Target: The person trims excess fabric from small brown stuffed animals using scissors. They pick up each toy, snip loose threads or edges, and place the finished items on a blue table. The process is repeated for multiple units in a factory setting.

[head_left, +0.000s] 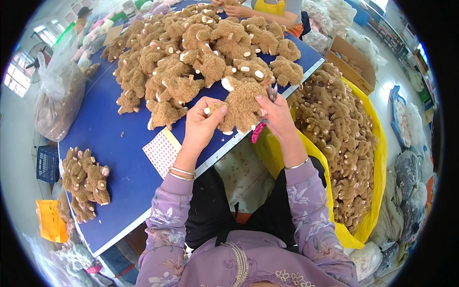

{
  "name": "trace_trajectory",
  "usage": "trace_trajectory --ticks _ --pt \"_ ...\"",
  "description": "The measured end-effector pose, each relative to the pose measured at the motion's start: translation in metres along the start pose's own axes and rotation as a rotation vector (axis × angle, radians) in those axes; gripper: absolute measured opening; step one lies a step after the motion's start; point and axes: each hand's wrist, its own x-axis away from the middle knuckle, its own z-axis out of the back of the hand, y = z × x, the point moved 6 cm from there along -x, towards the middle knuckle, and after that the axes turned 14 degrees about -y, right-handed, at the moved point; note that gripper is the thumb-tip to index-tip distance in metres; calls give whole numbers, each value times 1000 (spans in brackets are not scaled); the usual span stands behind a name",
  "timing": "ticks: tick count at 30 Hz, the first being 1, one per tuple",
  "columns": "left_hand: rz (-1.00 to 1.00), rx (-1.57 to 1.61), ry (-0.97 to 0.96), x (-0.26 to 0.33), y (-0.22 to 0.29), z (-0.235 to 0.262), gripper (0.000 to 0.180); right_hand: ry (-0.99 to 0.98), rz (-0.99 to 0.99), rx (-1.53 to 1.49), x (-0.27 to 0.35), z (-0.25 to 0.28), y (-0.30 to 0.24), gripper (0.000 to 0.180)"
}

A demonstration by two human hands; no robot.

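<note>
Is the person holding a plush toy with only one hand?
No, the left hand and right hand both grip the brown plush toy.

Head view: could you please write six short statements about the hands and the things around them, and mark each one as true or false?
1. The left hand and the right hand grip the same brown plush animal. True.
2. The tabletop is green. False: the tabletop is blue.
3. A yellow sack full of brown plush pieces is at the person's right. True.
4. The sheet with red marks lies inside the sack. False: the sheet with red marks lies on the table, near the left wrist.
5. The right wrist has no bangle. False: it wears a silver bangle.
6. A small group of plush animals lies at the table's left end. True.
</note>
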Motion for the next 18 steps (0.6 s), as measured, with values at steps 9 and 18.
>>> trace_trajectory --ticks 9,18 --pt "166 -15 -174 0 -18 -9 33 -66 -26 -182 -2 -4 6 24" --pt "315 -102 -427 13 -14 -30 12 -112 -23 60 6 16 -34 32"
